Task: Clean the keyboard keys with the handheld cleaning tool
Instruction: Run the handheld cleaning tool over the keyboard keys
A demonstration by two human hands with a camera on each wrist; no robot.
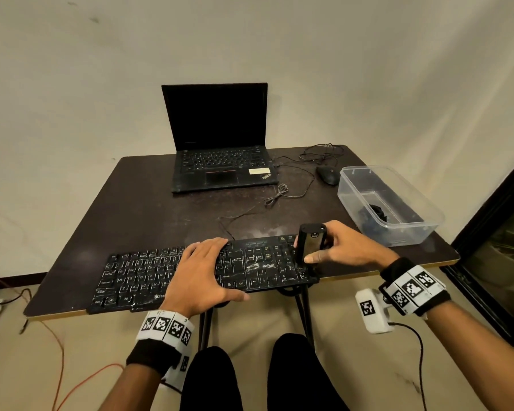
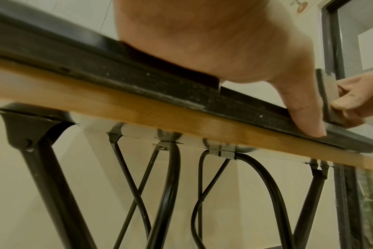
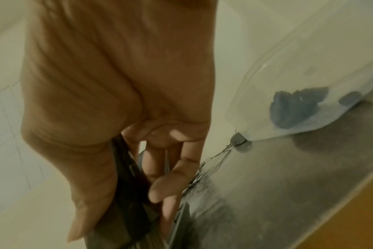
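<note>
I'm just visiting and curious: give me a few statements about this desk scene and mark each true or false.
1. The left hand lies flat on the keyboard. True.
2. The right hand holds the cleaning tool over the keyboard's right end. True.
3. The laptop is closed. False: its lid stands open, the screen dark.
4. The mouse lies inside the plastic container. False: it lies on the table beside it.
</note>
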